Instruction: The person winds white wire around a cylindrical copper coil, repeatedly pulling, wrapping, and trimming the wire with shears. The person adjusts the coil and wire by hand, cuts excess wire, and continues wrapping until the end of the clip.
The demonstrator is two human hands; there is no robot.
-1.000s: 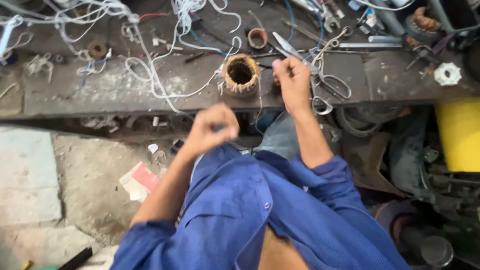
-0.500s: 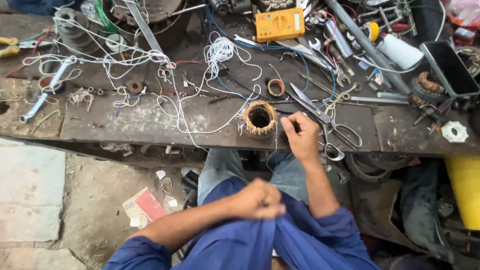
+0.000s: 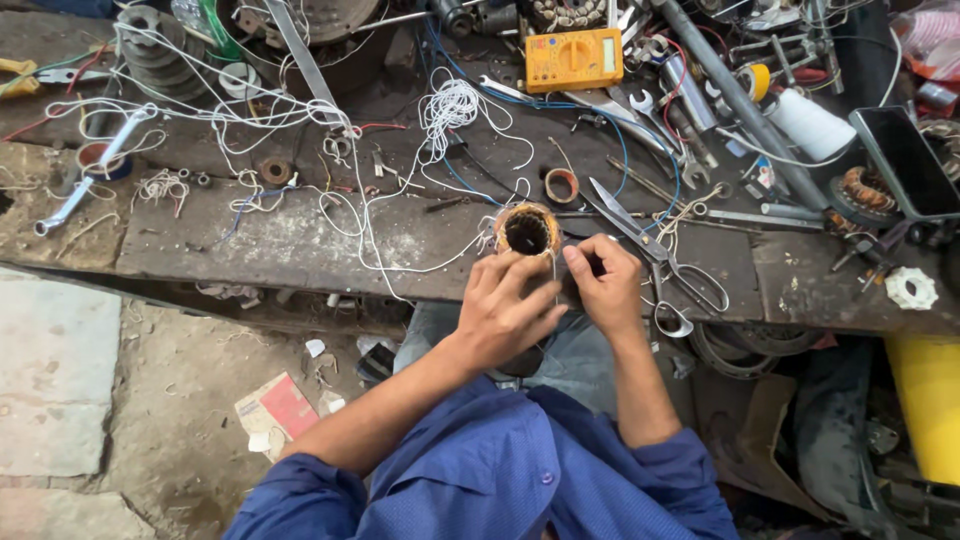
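A round motor stator with copper windings [image 3: 526, 230] stands at the front edge of the dark workbench [image 3: 290, 245]. My left hand [image 3: 508, 308] rests against its near side, fingers curled over it. My right hand [image 3: 604, 282] is just right of the stator, fingertips pinched together on a thin strand that is hard to make out. White string [image 3: 455, 105] trails in loops across the bench toward the stator. Both forearms come out of blue sleeves.
Large scissors [image 3: 655, 255] lie right of my right hand. A yellow multimeter [image 3: 573, 58], wrenches, a tape roll [image 3: 560, 185], a white thread spool [image 3: 808, 125] and a phone [image 3: 905, 160] crowd the back and right. A yellow container [image 3: 925, 400] stands low right.
My left hand has come up from my lap to the stator. My right hand stayed by the stator. The camera view has tilted so the bench sits lower.
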